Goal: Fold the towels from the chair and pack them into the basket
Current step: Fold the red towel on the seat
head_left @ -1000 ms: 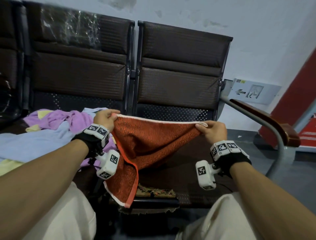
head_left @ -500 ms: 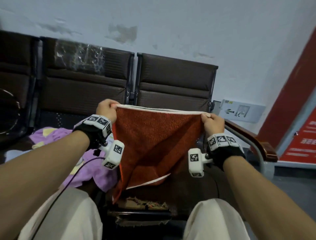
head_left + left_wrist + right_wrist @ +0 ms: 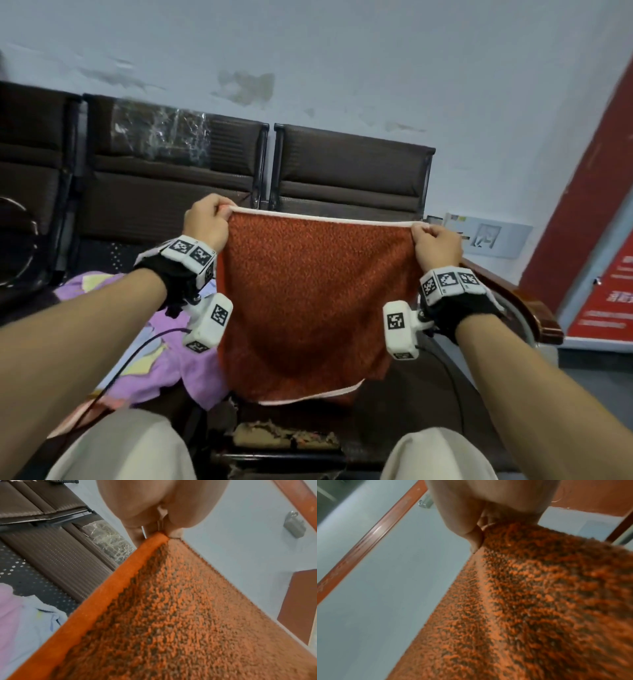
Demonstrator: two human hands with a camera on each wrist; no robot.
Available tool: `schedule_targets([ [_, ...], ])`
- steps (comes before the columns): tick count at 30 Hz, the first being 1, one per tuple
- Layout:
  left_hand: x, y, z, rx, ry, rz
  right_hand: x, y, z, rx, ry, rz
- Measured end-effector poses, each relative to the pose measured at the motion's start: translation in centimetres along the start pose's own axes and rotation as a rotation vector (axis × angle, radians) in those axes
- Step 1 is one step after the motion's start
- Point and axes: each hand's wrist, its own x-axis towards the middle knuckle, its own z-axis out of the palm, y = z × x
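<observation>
Brown waiting-room chairs stand in a row against a pale blue wall. Held up in front of them hangs an orange towel, stretched flat by its top corners, its lower edge hanging just above the seat. The left hand pinches the top left corner; the right hand pinches the top right. More towels, purple among them, lie heaped on the seat at left.

Pale blue wall, patchy and stained. Row of dark brown padded seats against it; one backrest bears clear plastic wrap. Wooden armrest at right. Red panel beyond.
</observation>
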Motion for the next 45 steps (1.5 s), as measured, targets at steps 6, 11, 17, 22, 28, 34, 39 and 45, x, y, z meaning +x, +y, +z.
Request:
schedule_targets([
  [6, -1.5, -5.1, 3.8, -0.035, -0.076, -0.149, -0.8, 5.9, 4.6, -0.044, -0.112, 0.174],
  [11, -3.1, -8.1, 7.4, -0.2, -0.132, -0.307, -1.9, 9.5, 7.8, 0.043, -0.208, 0.249],
  [17, -5.8, -8.4, 9.7, -0.384, -0.297, -0.492, -4.6, 10.9, 10.4, 0.249, -0.411, 0.291],
  [22, -6.9, -6.7, 10.2, -0.482, -0.388, -0.49, -6.3, 7.5, 10.1, 0.585, -0.738, 0.219],
  [28, -8.7, -5.7, 10.7, -0.457, -0.492, -0.351, -7.9, 8.8, 10.1, 0.478, -1.063, 0.177],
  [34, -9.6, -5.3, 11.0, -0.468, -0.579, -0.302, -7.8, 8.7, 10.5, -0.065, -0.828, -0.415],
  [39, -9.6, -5.3, 10.6, -0.497, -0.635, -0.274, -8.4, 8.1, 11.0, 0.064, -0.911, -0.381],
  [45, -9.9, -5.3, 10.5, -0.54, -0.741, -0.299, -8.6, 8.7, 11.8, 0.032, -0.848, -0.394],
])
